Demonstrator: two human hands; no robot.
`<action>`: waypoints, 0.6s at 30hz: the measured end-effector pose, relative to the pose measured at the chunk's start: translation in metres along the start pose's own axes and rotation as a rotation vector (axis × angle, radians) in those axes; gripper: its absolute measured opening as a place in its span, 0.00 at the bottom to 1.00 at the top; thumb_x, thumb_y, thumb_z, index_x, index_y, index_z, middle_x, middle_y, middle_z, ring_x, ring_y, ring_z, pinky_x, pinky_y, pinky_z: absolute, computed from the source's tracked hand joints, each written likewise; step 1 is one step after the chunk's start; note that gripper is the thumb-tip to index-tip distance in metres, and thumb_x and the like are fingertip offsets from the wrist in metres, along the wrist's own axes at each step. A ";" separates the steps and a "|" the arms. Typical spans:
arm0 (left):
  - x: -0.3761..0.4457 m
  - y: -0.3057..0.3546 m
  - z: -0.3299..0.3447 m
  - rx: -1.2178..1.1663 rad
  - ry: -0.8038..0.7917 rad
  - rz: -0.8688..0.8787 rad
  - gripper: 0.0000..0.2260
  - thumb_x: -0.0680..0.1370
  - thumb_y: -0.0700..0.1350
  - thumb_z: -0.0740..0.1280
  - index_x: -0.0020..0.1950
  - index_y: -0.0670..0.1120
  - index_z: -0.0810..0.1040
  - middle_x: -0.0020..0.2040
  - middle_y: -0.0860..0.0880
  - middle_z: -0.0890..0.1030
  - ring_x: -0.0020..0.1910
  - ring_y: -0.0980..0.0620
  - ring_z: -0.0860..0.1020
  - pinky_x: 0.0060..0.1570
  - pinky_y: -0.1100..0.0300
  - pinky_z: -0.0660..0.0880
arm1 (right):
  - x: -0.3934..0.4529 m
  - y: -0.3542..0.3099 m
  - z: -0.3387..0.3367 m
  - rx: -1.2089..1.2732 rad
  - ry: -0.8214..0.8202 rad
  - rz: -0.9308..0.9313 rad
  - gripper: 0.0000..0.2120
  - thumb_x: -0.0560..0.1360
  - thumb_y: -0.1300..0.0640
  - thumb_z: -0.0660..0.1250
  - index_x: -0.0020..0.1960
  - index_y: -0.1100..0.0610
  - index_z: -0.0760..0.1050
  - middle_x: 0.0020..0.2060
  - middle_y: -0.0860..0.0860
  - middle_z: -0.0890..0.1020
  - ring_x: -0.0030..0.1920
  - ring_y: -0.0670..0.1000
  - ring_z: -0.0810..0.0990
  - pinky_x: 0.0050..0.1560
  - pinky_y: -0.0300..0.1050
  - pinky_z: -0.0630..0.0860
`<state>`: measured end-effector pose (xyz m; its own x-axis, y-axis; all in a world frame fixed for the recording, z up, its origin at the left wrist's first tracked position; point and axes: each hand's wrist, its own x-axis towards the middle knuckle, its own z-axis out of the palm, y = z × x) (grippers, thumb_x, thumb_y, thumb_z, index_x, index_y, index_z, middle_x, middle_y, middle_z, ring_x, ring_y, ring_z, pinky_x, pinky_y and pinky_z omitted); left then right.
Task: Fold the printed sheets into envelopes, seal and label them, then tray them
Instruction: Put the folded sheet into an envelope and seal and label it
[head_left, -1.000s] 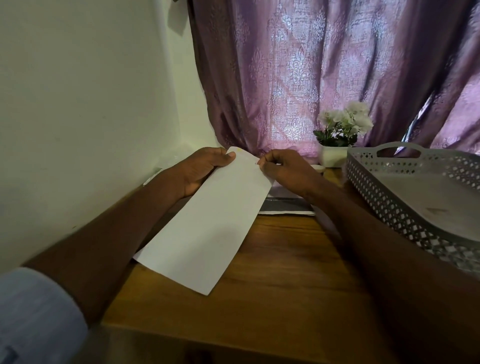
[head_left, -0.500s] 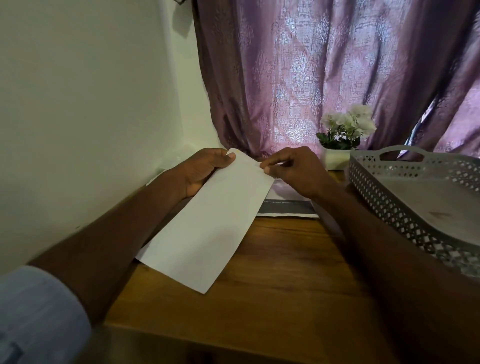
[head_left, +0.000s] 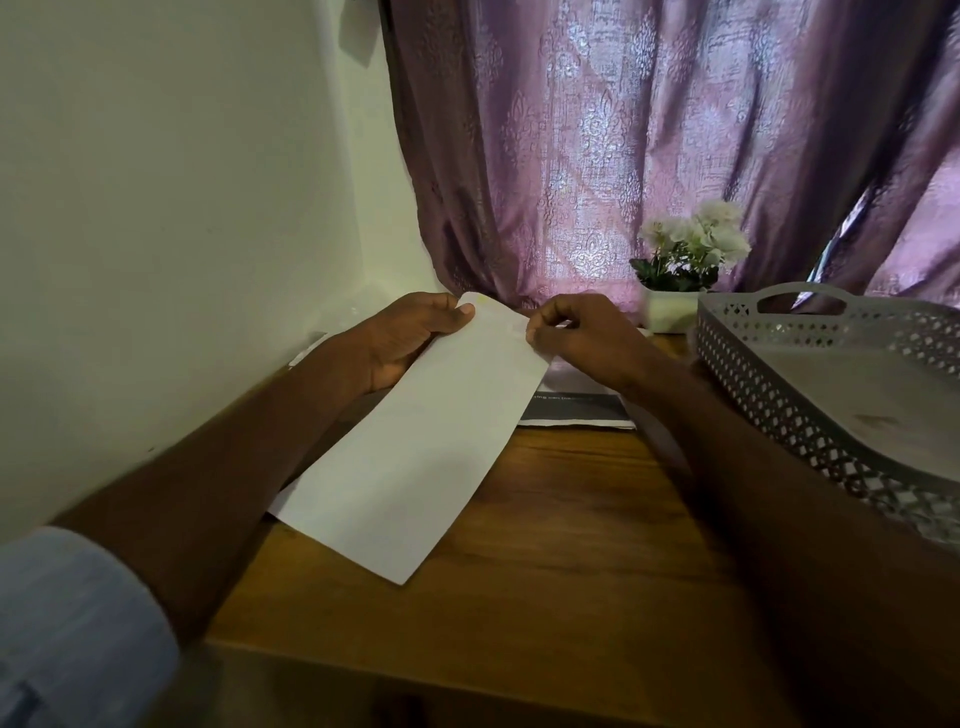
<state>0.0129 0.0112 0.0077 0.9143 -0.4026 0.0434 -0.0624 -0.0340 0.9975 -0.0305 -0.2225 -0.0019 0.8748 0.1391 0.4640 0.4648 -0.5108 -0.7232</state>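
Head view is showing the folded sheet (head_left: 415, 447), a long white strip, being held slanted over the wooden desk (head_left: 545, 561), its near corner hanging low toward the desk edge and its far end up between both hands. Left hand (head_left: 410, 338) is gripping the far-left edge, thumb lying on top and fingers curled under the paper. Right hand (head_left: 582, 338) is pinching the far-right corner w/ curled fingertips; whether it's working a flap or just holding, can't tell. Judging from this, folding is in progress; sealing, labelling and traying aren't done yet. Risks: w/ only the far end being held, the long free part is sagging, so any crease pressed now is probably going crooked, esp. if the edges aren't being lined up first. Pinching too hard at the corner is likely crumpling or tearing it. Printed sheets (head_left: 576, 410) are lying flat just behind, partly under the strip and the right wrist, so a wrist drag could be shifting them. Grey perforated tray (head_left: 779, 395) is sitting close by the right forearm; an elbow swing could be knocking it. Small flower pot (head_left: 670, 312) is standing near the right hand, by the curtain (head_left: 597, 145).
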 end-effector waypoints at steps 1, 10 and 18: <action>0.000 0.000 0.000 0.004 0.000 0.005 0.14 0.83 0.45 0.67 0.64 0.38 0.80 0.57 0.40 0.85 0.54 0.42 0.83 0.64 0.45 0.77 | 0.000 0.001 0.000 0.002 0.001 -0.009 0.05 0.76 0.62 0.71 0.45 0.54 0.84 0.41 0.45 0.85 0.44 0.44 0.80 0.51 0.43 0.76; -0.001 0.002 -0.003 0.003 0.019 0.014 0.19 0.83 0.45 0.67 0.70 0.34 0.76 0.59 0.38 0.83 0.52 0.42 0.84 0.63 0.45 0.78 | 0.002 0.006 -0.003 -0.066 0.059 -0.106 0.08 0.73 0.60 0.77 0.52 0.53 0.87 0.48 0.49 0.87 0.47 0.52 0.85 0.53 0.53 0.82; -0.001 0.000 0.000 -0.018 -0.021 0.001 0.14 0.83 0.45 0.66 0.64 0.37 0.79 0.53 0.41 0.86 0.48 0.44 0.85 0.57 0.49 0.81 | -0.001 0.001 0.000 -0.016 0.012 -0.007 0.06 0.75 0.61 0.74 0.42 0.50 0.84 0.42 0.45 0.85 0.44 0.46 0.82 0.52 0.46 0.78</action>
<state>0.0120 0.0113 0.0078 0.9059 -0.4214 0.0431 -0.0556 -0.0176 0.9983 -0.0309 -0.2233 -0.0025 0.8700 0.1325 0.4749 0.4683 -0.5234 -0.7119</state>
